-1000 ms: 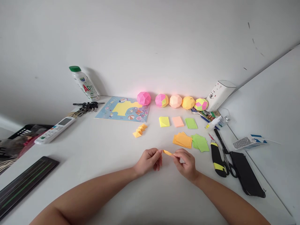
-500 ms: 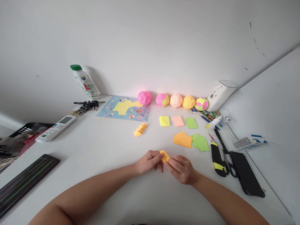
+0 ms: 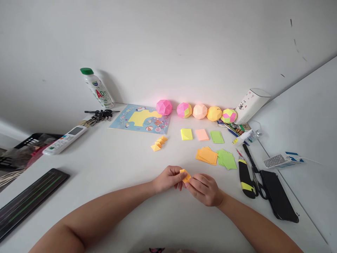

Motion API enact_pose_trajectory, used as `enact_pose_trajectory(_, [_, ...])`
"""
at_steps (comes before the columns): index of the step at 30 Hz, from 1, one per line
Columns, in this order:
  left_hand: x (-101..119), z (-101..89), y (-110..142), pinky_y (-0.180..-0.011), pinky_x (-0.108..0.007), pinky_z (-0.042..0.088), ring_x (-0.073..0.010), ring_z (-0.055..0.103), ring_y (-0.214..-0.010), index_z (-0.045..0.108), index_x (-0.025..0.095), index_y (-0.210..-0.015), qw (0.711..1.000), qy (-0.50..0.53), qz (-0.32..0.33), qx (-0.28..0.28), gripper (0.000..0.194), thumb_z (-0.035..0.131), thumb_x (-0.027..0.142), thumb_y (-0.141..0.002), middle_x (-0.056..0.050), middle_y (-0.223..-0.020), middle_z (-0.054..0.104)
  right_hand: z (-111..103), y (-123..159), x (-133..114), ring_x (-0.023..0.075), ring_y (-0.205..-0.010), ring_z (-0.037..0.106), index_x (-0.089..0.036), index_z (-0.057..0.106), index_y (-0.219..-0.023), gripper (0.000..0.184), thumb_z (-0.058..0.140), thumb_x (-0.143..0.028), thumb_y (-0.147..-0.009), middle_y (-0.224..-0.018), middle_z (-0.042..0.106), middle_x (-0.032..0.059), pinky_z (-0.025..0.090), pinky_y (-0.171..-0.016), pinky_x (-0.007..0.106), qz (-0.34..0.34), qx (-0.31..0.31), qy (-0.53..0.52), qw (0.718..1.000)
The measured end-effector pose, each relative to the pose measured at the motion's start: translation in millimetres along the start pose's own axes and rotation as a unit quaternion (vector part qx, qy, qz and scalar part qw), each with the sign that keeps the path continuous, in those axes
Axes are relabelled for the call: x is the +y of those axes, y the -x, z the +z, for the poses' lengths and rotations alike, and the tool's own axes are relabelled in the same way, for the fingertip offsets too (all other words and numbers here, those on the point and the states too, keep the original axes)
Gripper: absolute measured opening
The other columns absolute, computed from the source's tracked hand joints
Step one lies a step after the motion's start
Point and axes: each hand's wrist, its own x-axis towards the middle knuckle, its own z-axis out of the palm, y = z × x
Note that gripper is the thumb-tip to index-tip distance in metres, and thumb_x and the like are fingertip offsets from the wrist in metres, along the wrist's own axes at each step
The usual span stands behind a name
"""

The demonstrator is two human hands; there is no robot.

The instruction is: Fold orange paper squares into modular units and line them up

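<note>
One orange paper piece, creased, its folding seemingly unfinished, was at lower centre of the frame, pinched by the left hand and the right hand, which were close together. Done, to judge by shape: folded orange pieces, clustered just left of centre, count unclear; five faceted paper balls, in a row above centre. Flat and apparently unworked: orange sheets and green sheets, which lay right of centre.

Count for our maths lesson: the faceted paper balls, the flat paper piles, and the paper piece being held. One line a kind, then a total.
Faceted paper balls: 5
Flat paper piles: 5
Orange paper piece, held: 1
Total: 11
</note>
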Motion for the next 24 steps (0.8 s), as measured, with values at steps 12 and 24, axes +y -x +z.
enact_pose_trajectory(12, [-3.1, -3.3, 0.1, -0.046, -0.021, 0.038, -0.0078, 0.044, -0.044, 0.062, 0.013, -0.063, 0.999, 0.016, -0.006, 0.044, 0.037, 0.054, 0.045, -0.079, 0.001, -0.048, 0.052, 8.2, 0.2, -0.4, 0.016, -0.067, 0.054, -0.017, 0.055, -0.096, 0.013, 0.052, -0.019, -0.083, -0.077, 0.056, 0.0064, 0.051, -0.059, 0.031, 0.174, 0.016, -0.18, 0.968])
enact_pose_trajectory(24, [-4.2, -3.5, 1.2, -0.048, -0.022, 0.039, -0.0089, 0.046, -0.046, 0.064, 0.013, -0.063, 0.999, 0.022, 0.006, 0.041, 0.037, 0.054, 0.045, -0.079, 0.0, -0.05, 0.054, 7.4, -1.8, -0.9, 0.0163, -0.065, 0.052, -0.018, 0.054, -0.09, 0.011, 0.053, -0.016, -0.08, -0.075, 0.056, 0.0065, 0.049, -0.057, 0.03, 0.197, 0.022, -0.213, 0.957])
